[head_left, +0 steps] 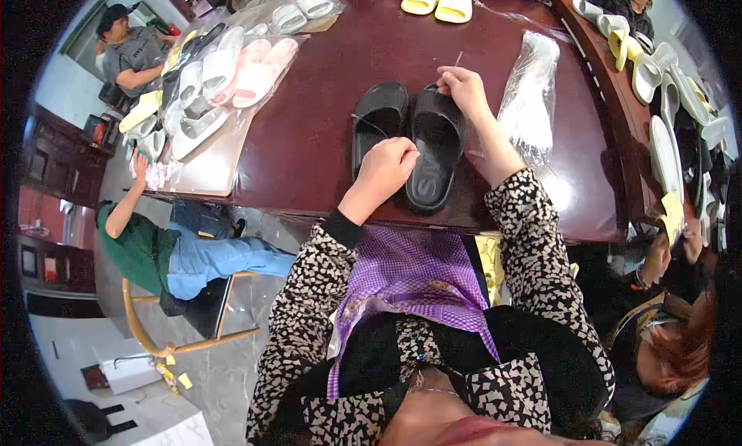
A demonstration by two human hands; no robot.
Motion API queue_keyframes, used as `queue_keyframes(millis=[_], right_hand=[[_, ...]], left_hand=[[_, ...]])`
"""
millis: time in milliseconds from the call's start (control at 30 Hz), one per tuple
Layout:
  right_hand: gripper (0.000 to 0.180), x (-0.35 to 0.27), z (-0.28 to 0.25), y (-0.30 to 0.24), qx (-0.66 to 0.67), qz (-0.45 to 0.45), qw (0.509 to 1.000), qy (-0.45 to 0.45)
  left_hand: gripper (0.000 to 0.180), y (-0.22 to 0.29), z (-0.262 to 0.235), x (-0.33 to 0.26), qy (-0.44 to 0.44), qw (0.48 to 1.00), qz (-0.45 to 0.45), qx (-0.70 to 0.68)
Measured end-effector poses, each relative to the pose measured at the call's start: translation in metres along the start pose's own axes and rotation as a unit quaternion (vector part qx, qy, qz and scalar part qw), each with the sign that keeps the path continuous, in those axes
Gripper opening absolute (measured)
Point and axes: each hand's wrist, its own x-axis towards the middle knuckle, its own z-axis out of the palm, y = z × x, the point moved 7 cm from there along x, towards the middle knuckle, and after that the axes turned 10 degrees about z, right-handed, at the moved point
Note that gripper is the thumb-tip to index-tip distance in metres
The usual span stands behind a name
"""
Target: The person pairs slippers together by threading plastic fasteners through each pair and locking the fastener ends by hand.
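Note:
A pair of black slide slippers lies side by side in front of me, toes pointing away: the left slipper and the right slipper. My left hand is closed above the inner edges of the pair, partly covering the left one; what its fingers hold is hidden. A thin line crosses the left slipper's strap just beyond that hand. At the toe of the right slipper, my right hand pinches a thin pale strand that sticks up past the fingertips.
A clear bag of thin white strands lies right of the slippers on the dark red table. Yellow slides sit at the far side. Bagged slippers fill the left; more slippers line the right ledge. Other people sit around.

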Motion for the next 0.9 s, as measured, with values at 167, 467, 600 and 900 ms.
queue_keyframes(millis=[167,467,600,900], right_hand=[[0.022,-0.024,0.01,0.008,0.066,-0.015,0.998,-0.006],[0.024,-0.031,0.017,0.004,-0.021,-0.079,0.997,0.003],[0.022,-0.032,0.012,0.012,0.024,-0.042,0.999,0.017],[0.013,-0.017,0.017,0.01,0.091,0.011,0.996,-0.018]], left_hand=[[0.011,-0.009,0.006,-0.015,-0.109,0.931,-0.161,-0.307],[0.009,-0.06,-0.007,0.012,-0.038,0.995,-0.011,-0.092],[0.008,-0.063,0.009,0.02,0.02,0.998,0.042,-0.045],[0.01,-0.066,0.012,0.019,0.035,0.998,0.027,-0.053]])
